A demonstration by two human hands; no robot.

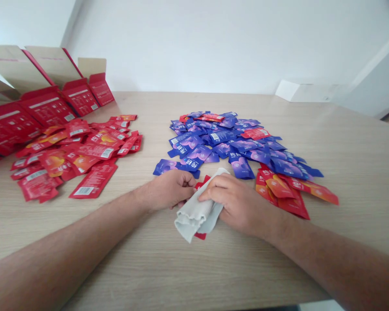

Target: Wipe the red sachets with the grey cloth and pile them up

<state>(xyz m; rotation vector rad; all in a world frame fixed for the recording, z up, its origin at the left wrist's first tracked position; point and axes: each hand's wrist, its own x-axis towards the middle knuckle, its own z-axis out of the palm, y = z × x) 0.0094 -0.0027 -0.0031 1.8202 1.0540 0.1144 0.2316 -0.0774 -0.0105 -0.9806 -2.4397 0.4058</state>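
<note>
Running up-frame, lower centre, a red sachet (200,236) lies beneath cloth (195,208) the right hand (238,201) grips; the left hand (170,190) curls beside, hold unclear.

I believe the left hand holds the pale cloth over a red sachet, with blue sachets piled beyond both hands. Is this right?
Not the left hand: the head view shows the right hand holding the pale cloth over the red sachet. The rest stands.

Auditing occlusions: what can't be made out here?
Head view:
Red packet: mostly hidden by white cloth and right hand.
Left hand: its grip, hidden by the hand itself.
Red boxes: row cut off by left edge.
Blue packets: lowest ones buried under others; fine print too small.
</note>
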